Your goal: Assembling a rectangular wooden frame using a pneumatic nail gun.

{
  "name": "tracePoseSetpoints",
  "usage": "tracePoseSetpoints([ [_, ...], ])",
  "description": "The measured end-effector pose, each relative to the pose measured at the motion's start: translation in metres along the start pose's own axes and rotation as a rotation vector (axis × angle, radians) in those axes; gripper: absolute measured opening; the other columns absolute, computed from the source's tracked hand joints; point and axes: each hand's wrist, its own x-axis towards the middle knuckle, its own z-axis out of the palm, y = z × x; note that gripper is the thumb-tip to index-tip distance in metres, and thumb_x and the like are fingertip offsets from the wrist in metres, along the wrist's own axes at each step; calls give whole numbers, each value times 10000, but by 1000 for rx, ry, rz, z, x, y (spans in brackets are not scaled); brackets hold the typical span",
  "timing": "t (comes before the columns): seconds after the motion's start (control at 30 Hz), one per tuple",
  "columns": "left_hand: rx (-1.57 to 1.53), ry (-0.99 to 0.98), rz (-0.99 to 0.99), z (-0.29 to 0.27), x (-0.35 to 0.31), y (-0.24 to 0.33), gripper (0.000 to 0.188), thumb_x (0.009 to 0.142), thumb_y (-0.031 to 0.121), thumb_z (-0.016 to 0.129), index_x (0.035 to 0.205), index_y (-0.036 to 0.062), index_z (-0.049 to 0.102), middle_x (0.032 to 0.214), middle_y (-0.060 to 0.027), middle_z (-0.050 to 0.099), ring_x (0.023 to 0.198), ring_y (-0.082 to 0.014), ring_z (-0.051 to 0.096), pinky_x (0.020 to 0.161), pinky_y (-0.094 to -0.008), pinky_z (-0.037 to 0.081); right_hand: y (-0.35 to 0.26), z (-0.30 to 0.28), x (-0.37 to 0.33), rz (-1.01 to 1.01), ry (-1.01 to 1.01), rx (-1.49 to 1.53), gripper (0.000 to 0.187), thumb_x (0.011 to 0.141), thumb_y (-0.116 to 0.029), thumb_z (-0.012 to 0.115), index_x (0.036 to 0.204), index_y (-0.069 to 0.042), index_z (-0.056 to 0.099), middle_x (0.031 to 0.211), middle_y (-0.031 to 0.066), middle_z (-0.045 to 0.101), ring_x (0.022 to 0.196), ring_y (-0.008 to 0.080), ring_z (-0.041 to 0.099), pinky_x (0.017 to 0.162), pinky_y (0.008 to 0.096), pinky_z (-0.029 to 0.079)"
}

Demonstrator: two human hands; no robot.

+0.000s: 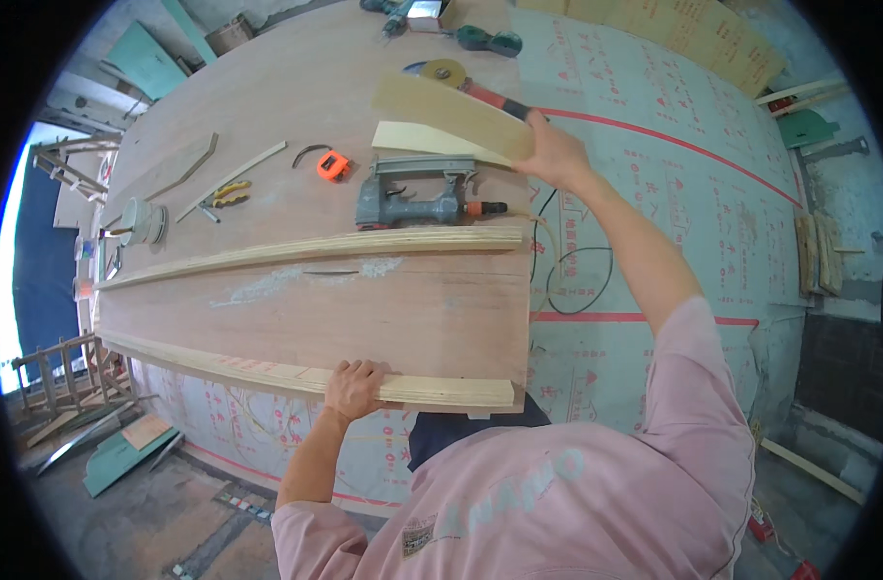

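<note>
Two grips: my left hand [354, 389] curled over strip [441, 390], right hand [558, 155] clasping board [451, 113] by end; best steady strip, swing board clear of nailer [417, 208].

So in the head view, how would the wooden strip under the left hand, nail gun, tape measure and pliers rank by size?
1. Wooden strip
2. Nail gun
3. Tape measure and pliers: too alike to rank.

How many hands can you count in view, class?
2: the left hand is on the near wooden strip; the right hand holds the right end of a pale board.
</note>
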Motion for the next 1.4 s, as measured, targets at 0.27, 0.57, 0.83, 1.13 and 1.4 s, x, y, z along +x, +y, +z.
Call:
tracePoseSetpoints([
  [0.27, -62, -12, -8, -5, 0, 2, 554, 698, 582, 841, 1065, 185, 719, 907, -58, 669, 893, -270, 683, 809, -447, 492, 10, 5, -265, 332, -76, 1129, 464, 885, -39, 726, 1323, -13, 576, 1159, 85, 710, 1054, 161, 675, 938, 345, 550],
  [0.57, -78, 17, 38, -10, -5, 5, 370, 715, 322, 852, 988, 125, 698, 958, -93, 658, 920, -315, 676, 867, -465, 510, -61, 125, -388, 518, 67, 1211, 715, 919, 5, 579, 1587, -33, 327, 1426, 190, 577, 1295, 296, 600, 1097, 406, 462],
  [0.83, -47, 36, 41, -5, -9, 5, 426, 785, 370, 813, 1169, 202, 736, 1007, -85, 702, 977, -292, 690, 891, -445, 500, -102, 156, -370, 380, 59, 782, 635, 962, -132, 585, 1544, 16, 377, 1406, 292, 584, 1323, 391, 571, 1110, 425, 431],
  [1.13, -48, 10, 3, 0, -10, 3, 429, 763, 307, 820, 1165, 188, 728, 1038, -81, 699, 1015, -281, 681, 923, -442, 504, -105, 151, -362, 459, 262, 638, 651, 927, -130, 595, 1532, -8, 387, 1381, 318, 582, 1289, 477, 563, 1075, 489, 465],
  [1.4, -27, 16, 24, 1, -10, 2, 414, 771, 305, 815, 1159, 193, 725, 1046, -88, 699, 1011, -290, 686, 928, -451, 503, -90, 186, -334, 326, 153, 632, 724, 963, -269, 673, 1567, -18, 361, 1414, 304, 568, 1320, 452, 548, 1098, 474, 448],
])
